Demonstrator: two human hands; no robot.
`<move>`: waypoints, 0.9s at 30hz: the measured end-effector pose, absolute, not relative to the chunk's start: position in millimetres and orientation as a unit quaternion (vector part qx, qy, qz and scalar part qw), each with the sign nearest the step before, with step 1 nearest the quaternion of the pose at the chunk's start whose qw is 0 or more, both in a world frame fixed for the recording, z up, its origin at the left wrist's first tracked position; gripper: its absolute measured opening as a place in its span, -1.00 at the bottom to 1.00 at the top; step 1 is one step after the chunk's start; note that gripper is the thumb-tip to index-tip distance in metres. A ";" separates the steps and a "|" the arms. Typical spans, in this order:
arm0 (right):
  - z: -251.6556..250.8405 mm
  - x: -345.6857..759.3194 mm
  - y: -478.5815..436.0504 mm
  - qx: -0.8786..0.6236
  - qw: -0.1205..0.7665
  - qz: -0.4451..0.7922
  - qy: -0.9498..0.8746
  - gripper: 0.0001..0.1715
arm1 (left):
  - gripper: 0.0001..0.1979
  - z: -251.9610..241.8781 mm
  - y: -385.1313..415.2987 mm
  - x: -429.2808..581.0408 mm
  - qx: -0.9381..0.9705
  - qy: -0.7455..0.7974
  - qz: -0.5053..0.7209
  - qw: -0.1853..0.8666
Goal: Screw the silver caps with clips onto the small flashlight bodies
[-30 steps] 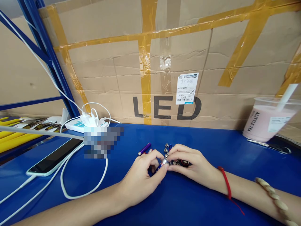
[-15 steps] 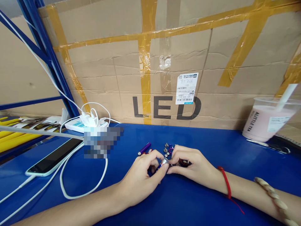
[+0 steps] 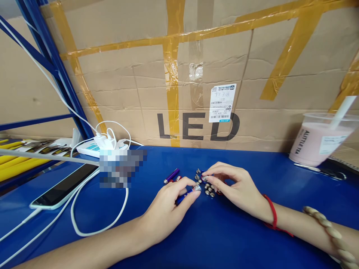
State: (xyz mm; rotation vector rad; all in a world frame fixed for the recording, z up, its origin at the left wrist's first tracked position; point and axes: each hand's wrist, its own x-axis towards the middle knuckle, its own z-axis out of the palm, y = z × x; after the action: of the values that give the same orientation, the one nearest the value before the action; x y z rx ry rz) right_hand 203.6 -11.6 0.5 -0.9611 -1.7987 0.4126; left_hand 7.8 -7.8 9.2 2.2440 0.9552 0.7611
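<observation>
My left hand (image 3: 161, 209) pinches a slim blue metal tube (image 3: 181, 197), its ridged silver end pointing right between thumb and forefinger. To the right, and apart from it, my right hand (image 3: 238, 181) has thumb and fingertips closed on a small silver metal piece (image 3: 205, 179). Just under those fingers lies a cluster of small silver metal caps (image 3: 209, 189), with more of the same kind a little to the left. Behind my left hand rests a purple tube (image 3: 171, 176) with a silver tip. Red parts beside it are mostly hidden.
A phone (image 3: 64, 186) on a white cable (image 3: 123, 216) lies at the left. Behind it sits a power strip (image 3: 88, 148) with plugs. A pink drink cup (image 3: 311, 145) and keys (image 3: 333, 173) are at the right. A large cardboard box (image 3: 134, 97) stands behind the blue table (image 3: 224, 239).
My right hand has drawn back from the tube's silver end and moved up over the small caps, uncovering several. My left hand keeps the blue tube in nearly the same place.
</observation>
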 end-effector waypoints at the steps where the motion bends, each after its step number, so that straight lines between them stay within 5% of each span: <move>1: 0.4 203.4 -12.5 -0.388 0.509 0.168 -0.750 -0.85 | -0.77 9.0 -7.7 7.6 0.842 0.356 0.285 0.290; 17: -2.0 204.7 -6.0 -0.345 0.480 0.327 -0.738 -0.75 | -0.84 6.0 -4.0 6.5 0.842 0.319 0.257 0.352; 27: 0.0 204.5 -13.8 -0.342 0.413 0.315 -0.783 -0.73 | -0.91 4.7 -6.3 2.0 0.898 0.227 0.236 0.294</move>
State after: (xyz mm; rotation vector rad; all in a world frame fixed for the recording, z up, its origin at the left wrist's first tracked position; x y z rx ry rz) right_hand 204.5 -13.8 0.0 -0.8599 -1.9682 0.7919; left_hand 2.0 -6.3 4.7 2.3902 0.6030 0.6283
